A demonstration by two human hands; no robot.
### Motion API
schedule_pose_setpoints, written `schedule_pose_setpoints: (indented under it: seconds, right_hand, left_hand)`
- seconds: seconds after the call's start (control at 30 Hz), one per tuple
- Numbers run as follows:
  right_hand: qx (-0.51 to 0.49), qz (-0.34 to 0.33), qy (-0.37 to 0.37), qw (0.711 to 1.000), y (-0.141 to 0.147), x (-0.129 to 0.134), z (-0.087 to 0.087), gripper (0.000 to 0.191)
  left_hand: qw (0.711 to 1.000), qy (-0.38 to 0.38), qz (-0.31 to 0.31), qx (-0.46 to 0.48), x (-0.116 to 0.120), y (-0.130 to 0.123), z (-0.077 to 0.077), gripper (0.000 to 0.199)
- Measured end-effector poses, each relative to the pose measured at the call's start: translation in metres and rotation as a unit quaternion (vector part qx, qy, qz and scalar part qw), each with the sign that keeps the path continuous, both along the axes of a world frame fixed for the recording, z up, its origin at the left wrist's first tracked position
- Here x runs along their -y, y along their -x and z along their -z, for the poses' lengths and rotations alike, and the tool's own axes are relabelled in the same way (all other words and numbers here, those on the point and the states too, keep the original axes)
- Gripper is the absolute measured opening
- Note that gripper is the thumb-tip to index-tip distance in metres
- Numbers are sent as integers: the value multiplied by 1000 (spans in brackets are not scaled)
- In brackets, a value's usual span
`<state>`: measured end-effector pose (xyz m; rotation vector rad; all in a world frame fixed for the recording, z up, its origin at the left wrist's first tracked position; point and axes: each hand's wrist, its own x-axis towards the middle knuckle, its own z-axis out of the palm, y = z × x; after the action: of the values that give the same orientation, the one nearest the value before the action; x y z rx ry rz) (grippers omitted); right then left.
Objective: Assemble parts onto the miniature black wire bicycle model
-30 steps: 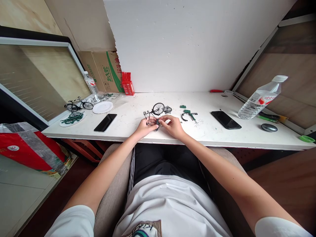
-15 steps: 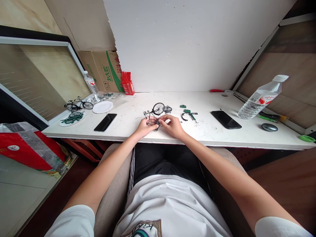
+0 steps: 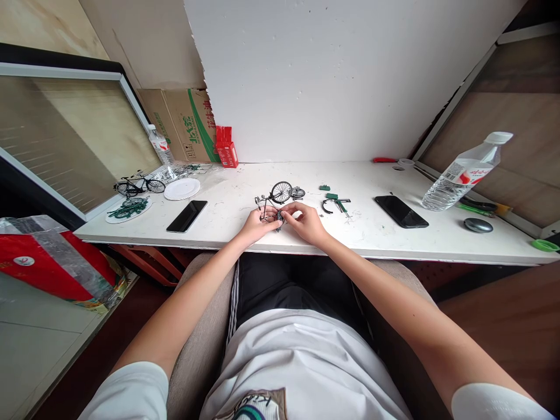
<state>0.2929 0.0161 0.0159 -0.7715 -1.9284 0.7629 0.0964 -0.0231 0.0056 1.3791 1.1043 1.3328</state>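
Near the front edge of the white table, a small black model bicycle [image 3: 280, 193] is held low between both hands, one spoked wheel pointing away from me. My left hand [image 3: 257, 226] is closed around its frame from the left. From the right, my right hand [image 3: 306, 223] pinches a dark part of the bicycle near its middle with thumb and forefinger. The fingertips hide much of the frame, so the exact part is unclear. Just behind lies a loose small wheel [image 3: 298, 192]. Green and black plastic parts [image 3: 336, 204] rest to the right of my right hand.
A black phone [image 3: 187, 216] lies left, another phone [image 3: 401, 211] right. Farther left are a finished model bicycle [image 3: 139, 185], a white plate [image 3: 182, 188] and green sprues [image 3: 131, 208]. A water bottle [image 3: 466, 172] leans at right beside a grey oval object [image 3: 478, 225].
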Motion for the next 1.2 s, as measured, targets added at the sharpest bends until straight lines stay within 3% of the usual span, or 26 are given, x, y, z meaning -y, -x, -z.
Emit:
schedule_pose_setpoints:
  seconds: [1.2]
  right_hand:
    - [10, -10, -7, 1000, 0, -3, 6, 30]
  left_hand:
    - [1000, 6, -6, -15, 1, -3, -4, 39]
